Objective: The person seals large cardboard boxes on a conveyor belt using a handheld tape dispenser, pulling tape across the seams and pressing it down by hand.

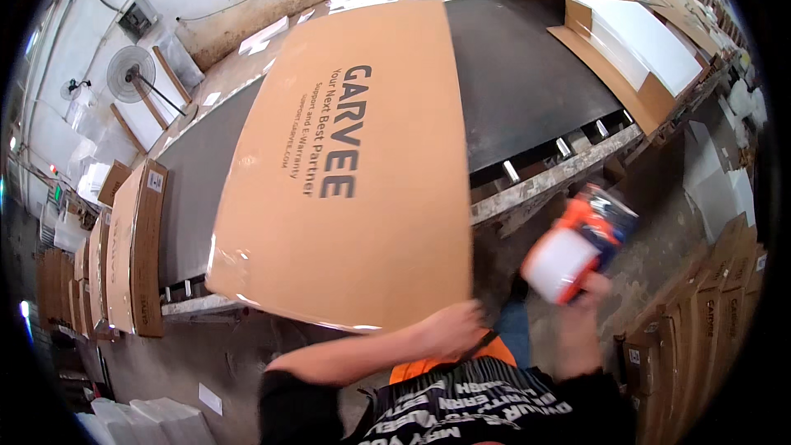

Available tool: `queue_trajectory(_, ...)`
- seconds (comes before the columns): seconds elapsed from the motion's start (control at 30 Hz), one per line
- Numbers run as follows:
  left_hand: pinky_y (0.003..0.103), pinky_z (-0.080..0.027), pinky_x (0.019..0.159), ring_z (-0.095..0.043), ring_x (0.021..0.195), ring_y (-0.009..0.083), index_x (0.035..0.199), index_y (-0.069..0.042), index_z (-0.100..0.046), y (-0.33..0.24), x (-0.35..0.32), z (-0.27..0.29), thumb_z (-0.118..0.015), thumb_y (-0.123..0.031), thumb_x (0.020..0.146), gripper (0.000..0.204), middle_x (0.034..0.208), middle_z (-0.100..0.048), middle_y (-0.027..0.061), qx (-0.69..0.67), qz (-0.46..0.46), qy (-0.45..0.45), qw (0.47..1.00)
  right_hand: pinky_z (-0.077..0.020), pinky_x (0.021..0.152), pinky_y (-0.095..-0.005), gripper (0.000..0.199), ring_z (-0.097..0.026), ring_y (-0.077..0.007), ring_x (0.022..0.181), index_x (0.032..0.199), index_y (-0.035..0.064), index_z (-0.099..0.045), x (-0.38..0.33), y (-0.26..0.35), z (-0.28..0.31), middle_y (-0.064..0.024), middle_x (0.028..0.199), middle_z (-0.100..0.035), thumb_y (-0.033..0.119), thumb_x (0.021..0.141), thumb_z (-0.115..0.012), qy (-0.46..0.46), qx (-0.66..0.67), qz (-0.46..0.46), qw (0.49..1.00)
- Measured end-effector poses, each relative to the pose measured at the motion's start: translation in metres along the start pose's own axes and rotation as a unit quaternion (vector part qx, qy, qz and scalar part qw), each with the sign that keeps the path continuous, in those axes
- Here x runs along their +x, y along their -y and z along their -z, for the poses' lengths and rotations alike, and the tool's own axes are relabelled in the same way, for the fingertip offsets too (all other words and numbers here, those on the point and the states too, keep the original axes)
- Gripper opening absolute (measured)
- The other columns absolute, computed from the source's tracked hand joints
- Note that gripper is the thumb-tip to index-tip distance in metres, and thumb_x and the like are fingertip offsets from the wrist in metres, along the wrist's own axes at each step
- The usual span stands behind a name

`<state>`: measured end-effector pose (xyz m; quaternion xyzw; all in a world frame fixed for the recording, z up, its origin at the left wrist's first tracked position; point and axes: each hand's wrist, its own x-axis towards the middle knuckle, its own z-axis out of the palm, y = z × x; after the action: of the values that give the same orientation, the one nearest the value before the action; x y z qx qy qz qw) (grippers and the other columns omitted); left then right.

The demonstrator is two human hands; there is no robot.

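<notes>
1. Long black-belted metal conveyor (535,82): plenty of open room is left right of the box, with a narrower strip on the left.
2. Large flat tan cardboard box (387,231): laid across the belt, with its near end poking past the near rail. The top looks closed, so packing seems mostly done; whether every edge is sealed can't be told.
3. Open tan cardboard carton (616,86) with white sheet packing inside: parked farther right, clearly not closed.
4. Orange-and-white handheld tape dispenser (568,251): held off the box's right side, over open floor, pretty blurred.
5. Right hand (587,290): fingers wrapped around the dispenser.
6. Left hand (453,330): held at the box's near right corner, fingers seemingly curled; whether anything's pinched can't be told.
</notes>
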<state>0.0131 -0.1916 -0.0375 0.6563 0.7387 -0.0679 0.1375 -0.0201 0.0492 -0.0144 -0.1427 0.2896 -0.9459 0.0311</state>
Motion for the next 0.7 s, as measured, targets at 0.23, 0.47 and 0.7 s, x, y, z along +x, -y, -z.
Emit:
queue_trajectory(0.23,0.031,-0.046,0.077,-0.053,0.076,0.0201,0.06,-0.012,-0.053,-0.143,-0.275,-0.088,-0.062,-0.019,0.065,0.013,0.066,-0.053,-0.0011,-0.088,0.205,-0.049,0.973,-0.0429,0.094,-0.0274,0.076,-0.056,-0.0131,0.103,0.134,-0.0028,-0.047,0.089,-0.144,-0.115,-0.0036,0.114,-0.059,-0.004,0.058,-0.059,0.083,-0.176,-0.194,0.961)
queue_trajectory(0.47,0.033,-0.046,0.088,-0.058,0.1,0.0238,0.087,-0.006,-0.065,-0.168,-0.175,-0.073,-0.064,-0.007,0.083,0.004,0.099,-0.066,0.0076,-0.009,0.736,-0.388,0.555,-0.05,0.078,-0.0282,0.049,-0.06,-0.0131,0.088,0.119,-0.0024,-0.058,0.242,-0.245,-0.082,-0.0056,0.098,-0.065,0.012,0.075,-0.069,0.166,-0.362,-0.203,0.894)
queue_trajectory(0.7,0.048,-0.047,0.096,-0.047,0.12,0.034,0.146,-0.011,-0.018,-0.068,-0.143,-0.093,-0.057,-0.031,0.096,0.066,0.139,-0.037,0.0194,-0.005,0.723,-0.642,-0.258,-0.0259,0.109,-0.0436,0.101,-0.032,-0.0341,0.132,0.139,-0.0039,-0.036,0.463,-0.244,0.072,-0.0242,0.141,-0.036,0.064,0.069,-0.065,-0.005,-0.876,-0.01,0.483)
